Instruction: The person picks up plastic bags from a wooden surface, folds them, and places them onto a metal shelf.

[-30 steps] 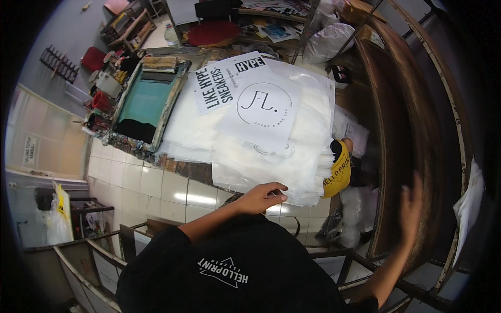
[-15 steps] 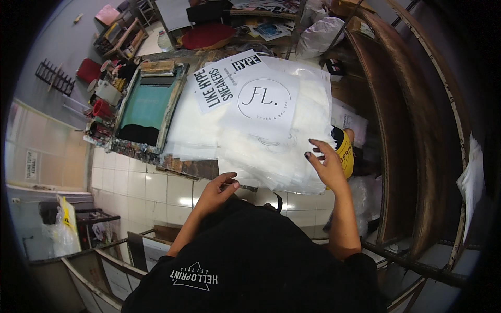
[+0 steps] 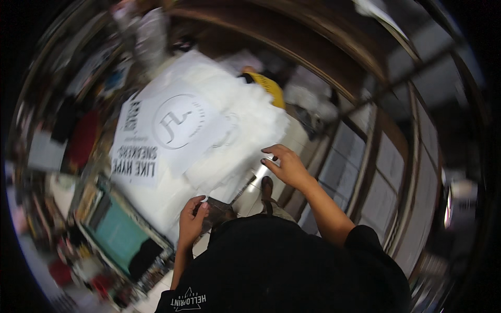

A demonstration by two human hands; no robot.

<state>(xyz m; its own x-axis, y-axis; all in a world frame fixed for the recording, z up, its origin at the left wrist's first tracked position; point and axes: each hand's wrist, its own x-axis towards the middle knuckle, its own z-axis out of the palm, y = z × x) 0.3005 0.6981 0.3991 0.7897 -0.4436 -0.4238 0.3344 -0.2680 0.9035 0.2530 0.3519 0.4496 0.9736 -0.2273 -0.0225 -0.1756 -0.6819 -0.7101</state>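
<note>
A wide pile of thin white plastic sheets or bags (image 3: 245,143) covers the table in front of me. On it lie a white paper (image 3: 195,141) printed with a circular logo and another paper (image 3: 136,161) with bold black lettering. My left hand (image 3: 192,221) is by the near edge of the pile, thumb and fingers bent but apart; whether a fingertip touches the edge is unclear. Off the pile's near right side, above the tiled floor, my right hand (image 3: 284,164) hovers with thumb and forefinger spread and nothing between them.
A screen-printing frame with green mesh (image 3: 115,227) and a black cloth (image 3: 145,258) on it sits at the lower left, beside blurred pots. A yellow item (image 3: 269,88) is beyond the pile. Tall wooden shelving (image 3: 334,39) lines the far right, and a rack of pale panels (image 3: 376,182) stands at right.
My view has swung to the right, so the table appears turned and further left, with motion blur. Both hands are apart from each other as before, the right one now farther off the pile.
</note>
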